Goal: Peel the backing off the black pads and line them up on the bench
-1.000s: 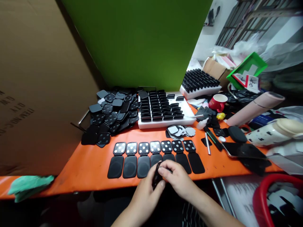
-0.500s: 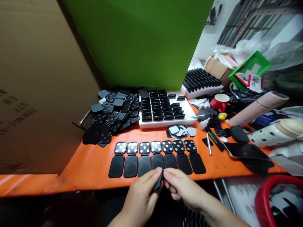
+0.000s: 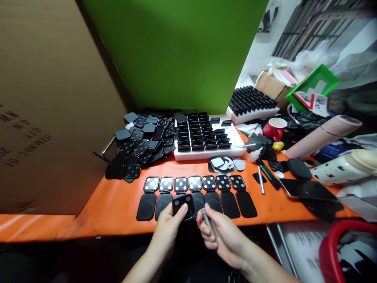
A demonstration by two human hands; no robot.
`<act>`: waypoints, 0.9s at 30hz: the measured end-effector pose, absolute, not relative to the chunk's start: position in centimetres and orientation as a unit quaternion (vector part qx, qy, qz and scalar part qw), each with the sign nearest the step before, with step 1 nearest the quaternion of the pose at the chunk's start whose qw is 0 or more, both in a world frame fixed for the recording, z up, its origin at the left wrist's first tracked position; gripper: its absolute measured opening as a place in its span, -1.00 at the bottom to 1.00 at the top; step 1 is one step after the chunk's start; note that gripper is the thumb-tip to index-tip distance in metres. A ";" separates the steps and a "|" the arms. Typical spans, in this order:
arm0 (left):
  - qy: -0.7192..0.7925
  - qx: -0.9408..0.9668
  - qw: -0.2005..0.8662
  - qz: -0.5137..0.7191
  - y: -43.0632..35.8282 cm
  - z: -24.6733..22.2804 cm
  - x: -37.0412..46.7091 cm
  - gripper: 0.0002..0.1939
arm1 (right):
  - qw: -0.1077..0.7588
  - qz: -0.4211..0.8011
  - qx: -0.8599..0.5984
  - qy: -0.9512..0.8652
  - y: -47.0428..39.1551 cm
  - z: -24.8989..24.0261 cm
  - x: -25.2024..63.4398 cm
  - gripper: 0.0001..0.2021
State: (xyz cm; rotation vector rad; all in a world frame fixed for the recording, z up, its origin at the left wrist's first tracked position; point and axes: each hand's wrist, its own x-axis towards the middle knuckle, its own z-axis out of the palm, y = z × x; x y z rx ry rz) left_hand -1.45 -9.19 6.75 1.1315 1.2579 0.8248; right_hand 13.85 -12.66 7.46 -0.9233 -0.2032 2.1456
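Between thumb and fingers my left hand [image 3: 168,228] grips a black square plate [image 3: 183,201] with pale round dots, tilted up over the table's front edge. To its right, my right hand [image 3: 222,236] is closed on a thin metal rod [image 3: 207,222], apart from the plate. Beyond both hands, several black hinged pieces lie opened in a row, their dotted squares [image 3: 194,183] at the back and dark rounded panels [image 3: 146,206] in front. My left hand and the plate partly cover the middle panels.
A pile of black plates [image 3: 141,145] lies back left, beside a white foam tray [image 3: 206,155] of upright black parts. Grey cut pieces [image 3: 226,164] sit before the tray. Rightward are a red mug [image 3: 275,129], pink bottle [image 3: 324,135] and phone [image 3: 308,189]. A cardboard box [image 3: 53,118] stands left.
My left hand has moved slightly left and turned the held piece, so its dotted face now shows. My right hand has separated from it, and the metal rod has become visible.
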 end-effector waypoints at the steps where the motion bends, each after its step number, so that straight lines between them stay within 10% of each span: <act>1: 0.550 0.453 0.600 0.363 -9.1 6.7 -1.4 -0.73 | 0.376 0.849 -0.363 -0.080 -12.6 7.6 13.9 -0.67; 19: 0.301 0.759 0.436 0.378 -11.5 5.9 -0.9 -0.51 | 0.298 0.908 -0.273 0.109 -13.4 7.4 16.9 -0.78; 27: 0.251 0.761 0.448 0.396 -11.8 4.4 0.9 -0.50 | 0.397 0.848 -0.314 0.160 -15.1 7.6 16.6 -0.79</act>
